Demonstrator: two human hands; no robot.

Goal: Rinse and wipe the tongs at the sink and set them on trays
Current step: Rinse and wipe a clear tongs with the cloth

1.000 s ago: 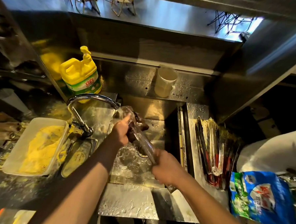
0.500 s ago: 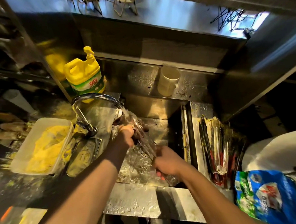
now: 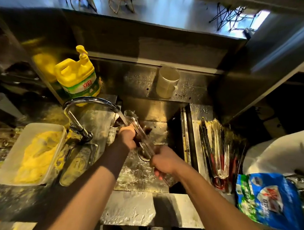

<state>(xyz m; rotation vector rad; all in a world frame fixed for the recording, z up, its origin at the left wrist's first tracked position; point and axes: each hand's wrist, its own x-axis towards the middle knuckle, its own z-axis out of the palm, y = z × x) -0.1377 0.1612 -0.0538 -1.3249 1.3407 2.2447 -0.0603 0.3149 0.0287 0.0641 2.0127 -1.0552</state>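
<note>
Clear plastic tongs (image 3: 135, 122) slant across the steel sink (image 3: 161, 187), their tips up under the running tap (image 3: 95, 101). My right hand (image 3: 164, 162) grips the tongs' lower handle end. My left hand (image 3: 128, 137) holds a dark wet cloth (image 3: 145, 130) wrapped round the tongs' middle. Water streams from the spout onto the tongs and my left hand. More tongs (image 3: 218, 148), clear and dark with red handles, lie in a pile on the drainboard right of the sink.
A yellow detergent jug (image 3: 77, 75) stands behind the tap. A white tub of yellow cloth (image 3: 31, 152) sits at the left, a small steel tray (image 3: 78, 163) beside it. A pale cup (image 3: 167, 82) stands on the back ledge. A blue bag (image 3: 273, 200) lies at the right.
My left hand with the cloth has slid down along the tongs toward my right hand. The tongs' tips now stick out clear above it under the water.
</note>
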